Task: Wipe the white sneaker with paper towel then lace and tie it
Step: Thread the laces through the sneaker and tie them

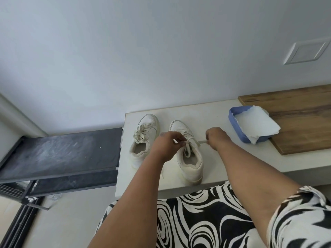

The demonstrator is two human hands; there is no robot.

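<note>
Two white sneakers stand side by side on a white counter [232, 158], toes pointing away from me. The left sneaker [143, 140] has its lace bunched in a tied bow. Over the right sneaker [189, 158] my left hand [168, 144] pinches one end of the lace near the eyelets. My right hand [215, 136] pinches the other lace end [202, 141] and holds it out taut to the right of the shoe. A paper towel [258, 126] lies in a blue tray at the right.
The blue tray [232, 119] sits partly on a wooden board [295, 122] at the counter's right. A dark metal shelf [59, 154] extends left of the counter, lower down. A white wall rises behind. My patterned clothing fills the bottom of the view.
</note>
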